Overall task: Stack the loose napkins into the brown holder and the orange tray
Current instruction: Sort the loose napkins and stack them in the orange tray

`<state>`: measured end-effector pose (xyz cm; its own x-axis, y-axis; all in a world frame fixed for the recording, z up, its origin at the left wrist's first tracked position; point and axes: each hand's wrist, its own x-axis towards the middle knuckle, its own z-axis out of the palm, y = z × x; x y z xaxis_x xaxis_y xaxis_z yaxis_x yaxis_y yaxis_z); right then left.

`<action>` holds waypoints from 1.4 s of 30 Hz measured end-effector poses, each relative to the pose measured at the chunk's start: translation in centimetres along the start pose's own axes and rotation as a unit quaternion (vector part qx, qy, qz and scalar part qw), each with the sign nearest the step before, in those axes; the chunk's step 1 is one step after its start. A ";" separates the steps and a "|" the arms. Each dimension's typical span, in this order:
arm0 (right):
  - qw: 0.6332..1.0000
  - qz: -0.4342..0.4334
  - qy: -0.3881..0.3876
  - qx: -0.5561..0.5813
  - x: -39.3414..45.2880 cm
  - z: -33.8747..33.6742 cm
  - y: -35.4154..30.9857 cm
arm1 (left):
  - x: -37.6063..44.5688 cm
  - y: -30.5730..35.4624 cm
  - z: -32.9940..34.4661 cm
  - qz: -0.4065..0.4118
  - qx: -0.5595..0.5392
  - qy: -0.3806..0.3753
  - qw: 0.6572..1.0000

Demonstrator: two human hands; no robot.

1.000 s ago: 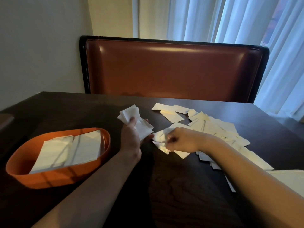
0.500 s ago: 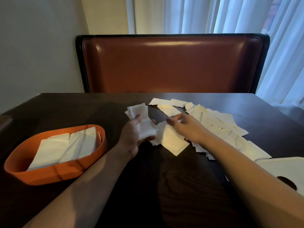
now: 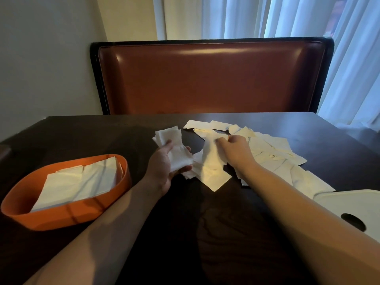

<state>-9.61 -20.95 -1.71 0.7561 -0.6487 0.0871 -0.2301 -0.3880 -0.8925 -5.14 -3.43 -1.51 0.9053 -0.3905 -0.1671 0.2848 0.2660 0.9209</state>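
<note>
At the near left of the dark wooden table [image 3: 144,233], a glossy orange oval plastic tray [image 3: 67,214] is seen, its long axis running from near left to far right. A flat stack of white folded paper napkins [image 3: 78,184] is held inside it, aligned with that axis; the stack's lower layers are hidden by the tray wall. To the right, a small bundle of white napkins [image 3: 174,149] is gripped by the left hand [image 3: 162,169], thumb curled over the front, and is pointed away toward the far side. Just beside it, a long cream napkin [image 3: 211,167] is pinched at its far end by the right hand [image 3: 236,149]; its near corner is pointed toward the viewer. The fingertips are folded under and cannot be made out. Further right, a scattered heap of loose cream napkins [image 3: 273,153] is spread across the table, overlapping. At the near right edge, a white flat panel with a dark round hole [image 3: 349,208] is cut off by the frame and partly covered by the forearm.
</note>
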 end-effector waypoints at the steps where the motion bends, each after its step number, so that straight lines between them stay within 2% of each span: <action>1: 0.998 -0.018 -0.005 -0.054 0.1 0.2 0.2 | 0.0 0.0 0.1 -0.008 -0.001 -0.002 1.000; 4: 0.978 -0.074 -0.029 -0.193 0.1 0.5 0.8 | -0.1 -0.2 0.2 -0.030 0.007 -0.008 1.000; 7: 0.965 -0.085 -0.033 -0.246 0.4 0.8 0.8 | -0.1 -0.2 0.2 -0.036 0.010 -0.006 0.999; 11: 0.980 -0.054 -0.028 -0.191 0.6 0.6 0.5 | 0.0 -0.1 0.2 -0.044 0.012 -0.006 0.999; 16: 0.999 -0.015 0.006 -0.032 0.6 0.0 0.2 | -0.1 -0.3 0.2 -0.052 0.012 -0.021 0.998; 20: 0.996 0.045 0.010 0.078 0.6 -0.3 0.0 | 0.0 -0.3 0.2 -0.053 0.017 -0.028 0.998; 24: 0.994 0.074 -0.024 0.077 0.6 -0.4 0.1 | -0.2 -0.3 0.1 -0.054 0.020 -0.040 0.998; 26: 0.997 0.051 -0.017 0.064 0.4 -0.4 0.0 | -0.3 -0.2 0.1 -0.055 0.025 -0.041 0.997; 30: 0.994 -0.058 0.035 0.086 -0.2 -0.8 -0.6 | -0.4 0.2 0.0 -0.050 -0.003 -0.046 0.998; 33: 0.982 -0.090 -0.008 0.168 -0.8 -1.9 -1.1 | -0.7 0.8 -0.1 -0.026 -0.029 -0.052 0.998; 38: 0.926 -0.097 -0.147 0.335 -2.1 -3.5 -3.0 | -1.2 0.7 0.2 0.034 -0.021 -0.054 0.998; 40: 0.913 -0.122 -0.195 0.338 -2.7 -3.2 -3.5 | -1.4 0.6 0.1 0.034 -0.018 -0.066 0.997; 42: 0.920 -0.147 -0.197 0.307 -3.3 -2.3 -3.6 | -1.5 0.7 0.2 0.010 -0.022 -0.101 0.995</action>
<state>-12.67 -18.96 2.24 0.9216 -0.2405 0.3048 0.3169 0.0121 -0.9484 -6.32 -2.80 -0.53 0.8304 -0.5528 -0.0697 0.2841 0.3124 0.9065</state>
